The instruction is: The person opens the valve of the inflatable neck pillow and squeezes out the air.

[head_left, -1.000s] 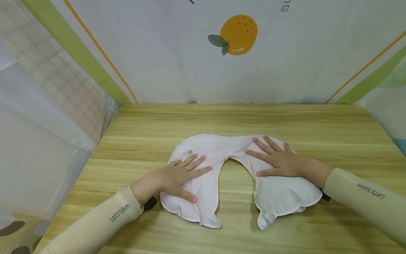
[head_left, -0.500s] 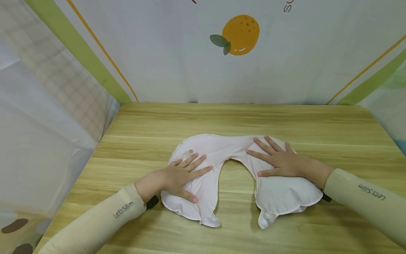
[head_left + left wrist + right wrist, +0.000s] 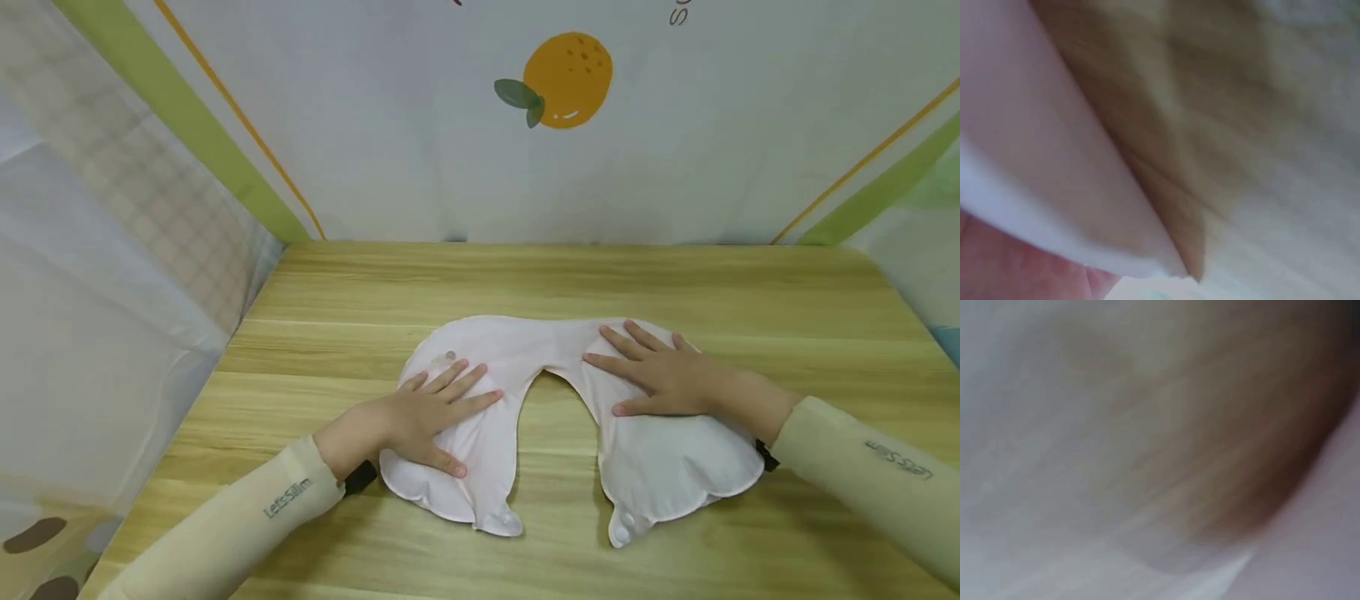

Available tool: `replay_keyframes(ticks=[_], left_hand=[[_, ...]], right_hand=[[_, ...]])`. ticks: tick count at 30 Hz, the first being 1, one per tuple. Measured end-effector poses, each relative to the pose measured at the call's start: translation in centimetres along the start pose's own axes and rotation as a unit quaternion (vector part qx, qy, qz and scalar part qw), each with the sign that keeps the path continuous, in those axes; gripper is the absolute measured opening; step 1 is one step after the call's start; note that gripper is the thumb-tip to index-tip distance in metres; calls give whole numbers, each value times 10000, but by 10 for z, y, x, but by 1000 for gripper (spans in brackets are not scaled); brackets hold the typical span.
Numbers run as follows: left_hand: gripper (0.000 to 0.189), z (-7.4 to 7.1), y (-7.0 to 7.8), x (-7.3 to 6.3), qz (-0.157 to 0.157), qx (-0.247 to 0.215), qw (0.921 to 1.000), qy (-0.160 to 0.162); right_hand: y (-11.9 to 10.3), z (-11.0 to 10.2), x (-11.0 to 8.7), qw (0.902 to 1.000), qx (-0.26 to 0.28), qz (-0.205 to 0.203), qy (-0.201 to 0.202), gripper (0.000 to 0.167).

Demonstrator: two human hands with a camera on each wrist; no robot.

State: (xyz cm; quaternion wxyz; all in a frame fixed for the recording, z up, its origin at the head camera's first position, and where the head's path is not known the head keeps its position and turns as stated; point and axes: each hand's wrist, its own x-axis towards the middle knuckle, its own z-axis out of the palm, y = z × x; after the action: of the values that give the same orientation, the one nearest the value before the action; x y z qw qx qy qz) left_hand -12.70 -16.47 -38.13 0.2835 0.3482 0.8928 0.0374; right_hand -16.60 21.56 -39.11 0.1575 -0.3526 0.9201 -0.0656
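Observation:
A pale pink U-shaped inflatable neck pillow (image 3: pixel 551 337) lies on the wooden table, its two ends pointing toward me. Small snap tabs sit at both ends, and a clear valve (image 3: pixel 450 356) shows on its left lobe. My left hand (image 3: pixel 431 417) rests on the left lobe with fingers spread. On the right lobe my right hand (image 3: pixel 667 379) lies with its fingers spread too. The left wrist view shows the pillow's edge (image 3: pixel 1066 156) close up, with part of the hand below it. In the blurred right wrist view the pillow (image 3: pixel 1316 550) fills the lower right.
The wooden table (image 3: pixel 562 275) extends around the pillow. Behind it hangs a white curtain (image 3: pixel 375 125) printed with an orange fruit, and more fabric hangs at the left and right. Beige sleeves (image 3: pixel 225 533) cover both forearms.
The right lobe's lower part has flattened and spread slightly, its tab shifting a little toward me. My right wrist has moved slightly; the left hand stays nearly in place.

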Motion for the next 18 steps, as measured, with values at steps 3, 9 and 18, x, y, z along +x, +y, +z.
replay_keyframes(ticks=[3,9,18], left_hand=[[98,1,3,-6,75,-57,9997,204],[95,7,6,-24,264,-202,9983,484],[94,19,0,-31,363,-565,9963,535]], right_hand=[[-7,-5,-13,9994,22,-114,313,65],[-23,-1,-51,9909,-12,-472,1264,59],[-39,18,-76,9912,415,-473,1167,69]])
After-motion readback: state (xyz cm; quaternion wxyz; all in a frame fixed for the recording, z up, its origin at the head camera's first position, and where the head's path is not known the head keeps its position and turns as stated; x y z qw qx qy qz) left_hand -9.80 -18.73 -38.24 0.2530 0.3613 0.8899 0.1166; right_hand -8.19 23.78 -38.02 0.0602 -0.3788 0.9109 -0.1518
